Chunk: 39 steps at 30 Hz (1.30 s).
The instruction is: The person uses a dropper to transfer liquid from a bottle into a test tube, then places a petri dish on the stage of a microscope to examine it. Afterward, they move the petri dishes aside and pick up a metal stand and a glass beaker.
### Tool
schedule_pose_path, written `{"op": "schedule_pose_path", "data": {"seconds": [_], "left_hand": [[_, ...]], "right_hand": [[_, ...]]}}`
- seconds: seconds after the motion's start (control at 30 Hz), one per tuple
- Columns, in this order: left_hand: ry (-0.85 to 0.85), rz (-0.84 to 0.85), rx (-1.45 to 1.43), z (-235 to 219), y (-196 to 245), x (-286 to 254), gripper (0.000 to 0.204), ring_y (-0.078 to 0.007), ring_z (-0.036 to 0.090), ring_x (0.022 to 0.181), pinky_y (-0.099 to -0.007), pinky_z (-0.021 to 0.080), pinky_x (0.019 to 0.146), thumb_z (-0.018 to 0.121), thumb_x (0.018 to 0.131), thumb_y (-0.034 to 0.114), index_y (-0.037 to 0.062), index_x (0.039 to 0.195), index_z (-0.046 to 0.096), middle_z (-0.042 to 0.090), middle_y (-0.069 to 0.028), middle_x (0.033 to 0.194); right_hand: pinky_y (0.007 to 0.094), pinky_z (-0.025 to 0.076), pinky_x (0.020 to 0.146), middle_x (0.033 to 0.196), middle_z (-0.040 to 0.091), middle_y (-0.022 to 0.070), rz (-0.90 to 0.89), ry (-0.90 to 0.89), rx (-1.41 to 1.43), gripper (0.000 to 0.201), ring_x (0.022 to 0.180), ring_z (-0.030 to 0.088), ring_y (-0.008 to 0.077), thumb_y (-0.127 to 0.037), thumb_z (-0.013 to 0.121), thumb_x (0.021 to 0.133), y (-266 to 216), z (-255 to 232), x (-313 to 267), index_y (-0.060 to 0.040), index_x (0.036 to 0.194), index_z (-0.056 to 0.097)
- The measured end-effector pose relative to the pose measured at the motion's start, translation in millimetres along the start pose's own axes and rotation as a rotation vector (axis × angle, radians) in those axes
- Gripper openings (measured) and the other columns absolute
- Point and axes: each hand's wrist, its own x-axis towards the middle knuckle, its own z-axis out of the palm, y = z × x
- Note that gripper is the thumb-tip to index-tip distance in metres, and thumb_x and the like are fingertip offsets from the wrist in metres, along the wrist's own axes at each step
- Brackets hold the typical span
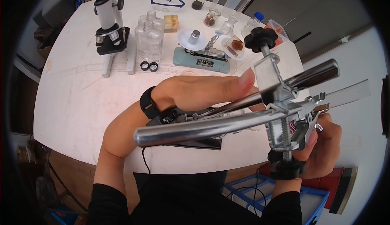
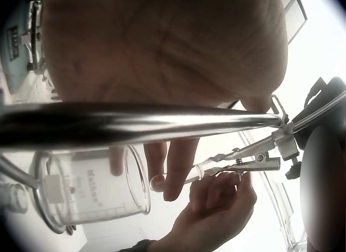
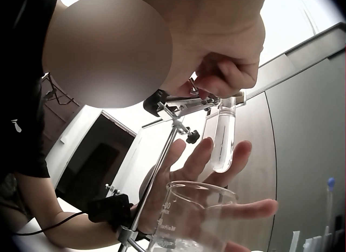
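Note:
A metal stand rod (image 1: 203, 129) rises toward the head camera, with a boss head (image 1: 272, 89) and a clamp (image 2: 246, 164) attached. The clamp holds an upright glass test tube (image 3: 223, 144) containing clear liquid. My right hand (image 1: 327, 148) pinches the clamp at its small screw, with fingers curled. My left hand (image 1: 207, 91) reaches past the rod. Its fingers (image 3: 197, 160) are extended and spread close to the tube's rounded bottom, overlapping it in the left wrist view. Just below the tube is a glass beaker (image 2: 97, 190) with printed markings; left-hand fingers show through its glass.
Behind the hands stand a balance (image 1: 201, 62), a clear bottle (image 1: 150, 38) and a microscope (image 1: 109, 34). Two black caps (image 1: 149, 66) lie before the bottle. Safety goggles (image 1: 167, 3) and more glassware line the far edge. A cable (image 1: 144, 160) hangs from the left wrist.

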Motion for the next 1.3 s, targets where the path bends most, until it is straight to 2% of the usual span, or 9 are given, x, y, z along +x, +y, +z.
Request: {"op": "schedule_pose_path", "data": {"seconds": [0.2,0.43,0.63,0.7,0.73,0.93,1.0,1.07,1.3], "left_hand": [[-0.017,0.013,0.024,-0.6,-4.5,2.6,0.081,-0.0223,0.053,0.112,-0.0320,0.034,0.104,0.018,0.096,0.069,0.0074,0.118,0.065,0.061,-0.0129,0.118],[-0.042,0.025,0.053,-4.1,-9.5,6.8,0.082,-0.0234,0.054,0.113,-0.0326,0.034,0.103,0.018,0.095,0.070,0.0071,0.117,0.066,0.061,-0.0139,0.118],[-0.061,0.034,0.078,-5.3,-14.8,8.3,0.083,-0.0243,0.054,0.113,-0.0330,0.035,0.103,0.018,0.095,0.071,0.0069,0.117,0.066,0.061,-0.0147,0.118],[-0.067,0.038,0.085,-6.2,-16.5,9.4,0.083,-0.0246,0.054,0.113,-0.0332,0.035,0.103,0.018,0.094,0.071,0.0068,0.117,0.066,0.061,-0.0150,0.118],[-0.070,0.040,0.090,-6.4,-17.4,9.2,0.083,-0.0247,0.054,0.113,-0.0332,0.035,0.103,0.018,0.094,0.071,0.0068,0.117,0.066,0.061,-0.0151,0.118],[-0.052,-0.001,0.123,-6.8,-13.4,6.9,0.085,-0.0249,0.054,0.114,-0.0333,0.034,0.104,0.016,0.094,0.072,0.0061,0.117,0.066,0.060,-0.0155,0.119],[-0.036,-0.042,0.134,-6.0,-12.1,5.7,0.086,-0.0249,0.054,0.114,-0.0331,0.034,0.104,0.016,0.094,0.072,0.0056,0.118,0.065,0.060,-0.0158,0.120],[-0.028,-0.062,0.139,-5.6,-12.0,5.4,0.087,-0.0249,0.054,0.114,-0.0330,0.034,0.104,0.016,0.094,0.072,0.0053,0.118,0.065,0.060,-0.0159,0.121],[-0.023,-0.022,0.093,-5.4,-12.0,2.9,0.085,-0.0238,0.053,0.114,-0.0324,0.034,0.104,0.015,0.095,0.070,0.0040,0.118,0.064,0.059,-0.0152,0.121]], "right_hand": [[0.0307,0.047,0.060,0.092,0.067,0.0149,-0.008,-0.037,-0.113,0.028,0.071,0.059,0.0240,-0.029,0.065,0.087,-2.5,-4.8,-1.8,-0.0022,0.089,0.058],[0.0300,0.044,0.055,0.090,0.067,0.0159,-0.013,-0.075,-0.063,0.029,0.067,0.055,0.0232,-0.027,0.065,0.089,-2.8,-8.8,0.4,0.0003,0.089,0.057],[0.0294,0.041,0.049,0.077,0.064,0.0191,-0.152,-0.050,-0.048,0.025,0.055,0.052,0.0223,-0.019,0.064,0.089,1.5,-6.3,9.0,0.0047,0.087,0.056],[0.0299,0.039,0.044,0.072,0.061,0.0199,-0.277,-0.034,-0.032,0.021,0.049,0.050,0.0223,-0.013,0.063,0.088,5.5,-5.2,12.5,0.0064,0.086,0.055],[0.0299,0.039,0.044,0.072,0.061,0.0199,-0.277,-0.034,-0.033,0.021,0.049,0.050,0.0223,-0.013,0.063,0.088,6.4,-5.3,13.7,0.0064,0.086,0.055],[0.0312,0.037,0.041,0.063,0.054,0.0164,-0.392,-0.062,-0.092,0.017,0.045,0.048,0.0243,-0.006,0.064,0.084,3.9,-11.0,22.6,0.0080,0.087,0.055],[0.0313,0.036,0.041,0.063,0.052,0.0151,-0.398,-0.162,-0.116,0.015,0.047,0.048,0.0246,-0.002,0.065,0.081,0.9,-16.2,26.0,0.0085,0.087,0.055],[0.0314,0.036,0.041,0.063,0.052,0.0150,-0.411,-0.183,-0.116,0.015,0.047,0.048,0.0250,0.002,0.066,0.078,-0.5,-18.1,28.1,0.0086,0.086,0.055],[0.0328,0.036,0.041,0.065,0.050,0.0156,-0.490,-0.190,-0.182,0.029,0.051,0.048,0.0275,0.008,0.073,0.065,-3.3,-20.1,30.7,0.0097,0.089,0.056]]}}
